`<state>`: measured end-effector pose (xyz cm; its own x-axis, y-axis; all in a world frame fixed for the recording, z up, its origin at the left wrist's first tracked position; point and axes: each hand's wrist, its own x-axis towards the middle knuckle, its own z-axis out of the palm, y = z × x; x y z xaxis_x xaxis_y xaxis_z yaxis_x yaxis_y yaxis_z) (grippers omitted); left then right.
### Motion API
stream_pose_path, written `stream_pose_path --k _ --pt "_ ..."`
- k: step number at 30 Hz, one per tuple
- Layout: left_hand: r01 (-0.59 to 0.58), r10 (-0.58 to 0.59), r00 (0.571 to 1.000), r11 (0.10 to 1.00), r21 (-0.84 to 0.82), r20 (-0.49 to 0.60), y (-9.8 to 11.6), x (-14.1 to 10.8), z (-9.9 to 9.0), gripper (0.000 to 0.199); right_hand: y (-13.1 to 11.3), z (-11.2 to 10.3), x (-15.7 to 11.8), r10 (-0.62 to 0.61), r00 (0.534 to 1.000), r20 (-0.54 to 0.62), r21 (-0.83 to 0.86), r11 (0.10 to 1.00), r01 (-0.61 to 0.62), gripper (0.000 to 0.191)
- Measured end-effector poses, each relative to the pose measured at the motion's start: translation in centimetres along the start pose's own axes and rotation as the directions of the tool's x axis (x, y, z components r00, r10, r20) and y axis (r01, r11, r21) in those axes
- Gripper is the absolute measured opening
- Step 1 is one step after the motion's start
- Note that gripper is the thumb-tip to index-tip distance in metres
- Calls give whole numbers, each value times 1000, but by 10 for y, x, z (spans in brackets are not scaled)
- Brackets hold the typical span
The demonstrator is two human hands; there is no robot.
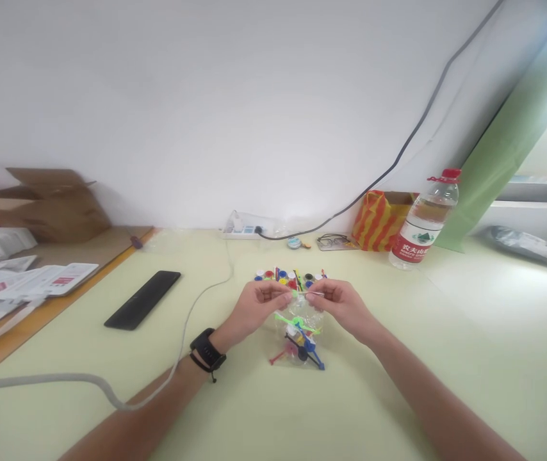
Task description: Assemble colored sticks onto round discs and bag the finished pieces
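Note:
Over the table, my left hand (pixel 266 302) is closed in a pinch on a small light green piece (pixel 295 293). Opposite it, my right hand (pixel 343 306) pinches a thin pale stick (pixel 316 294) whose tip points toward the green piece. Whether the two are joined is too small to tell. Just below the fingers lies a clear plastic bag (pixel 279 331) with colourful plastic parts, among them a blue piece (pixel 316 355), a black disc (pixel 302 353) and green sticks. Behind my hands sit rows of coloured round pieces (pixel 283 274), partly hidden by my fingers.
A black phone-like slab (pixel 143 299) and a pale cable (pixel 184 330) lie to the left, the cable crossing my left forearm. At the back are a power strip (pixel 242 234), glasses (pixel 334 240), a striped bag (pixel 374 221) and a water bottle (pixel 422 224). A cardboard box (pixel 62 205) stands far left.

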<state>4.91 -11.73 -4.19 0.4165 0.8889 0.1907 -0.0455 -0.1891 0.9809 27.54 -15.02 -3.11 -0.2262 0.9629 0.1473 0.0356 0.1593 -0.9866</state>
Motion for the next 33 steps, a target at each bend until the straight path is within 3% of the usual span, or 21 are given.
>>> stream_pose_path --k 12,22,28,33 --pt "-16 14 1000 998 63 25 -2 1 -6 24 2 -2 1 14 1000 -4 -8 1000 -14 30" --pt "-16 19 998 999 51 -61 -4 2 -10 19 9 -7 2 34 997 -74 37 999 -32 23" --pt "-6 9 997 999 42 -73 -3 0 -11 21 4 -3 0 -41 997 -58 -38 999 39 33" --pt "-63 68 996 995 72 -64 -4 1 -10 28 5 0 2 -37 997 -72 -57 998 33 37"
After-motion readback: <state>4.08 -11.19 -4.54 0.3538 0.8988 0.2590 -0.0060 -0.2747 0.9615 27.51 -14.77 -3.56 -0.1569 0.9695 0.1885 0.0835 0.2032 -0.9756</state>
